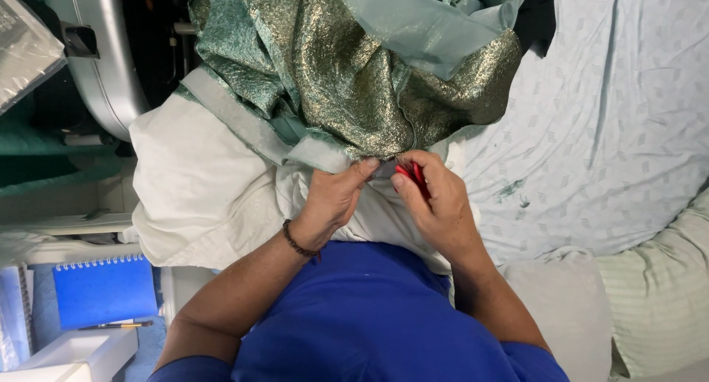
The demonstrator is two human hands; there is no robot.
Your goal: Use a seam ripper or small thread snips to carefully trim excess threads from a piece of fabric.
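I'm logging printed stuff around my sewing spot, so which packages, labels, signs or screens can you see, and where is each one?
No labels, signs or screens show.
Clear plastic package: top left corner, flat, shiny, contents unclear.
Blue spiral notebook: lower left, rectangular, plain cover, a pencil along its lower edge.

Both forearms reach forward and angle inward, so the hands meet close together. The left hand [336,197] pinches with thumb extended — a beaded band circles its wrist. The right hand [436,197] is curled, fingers closed.
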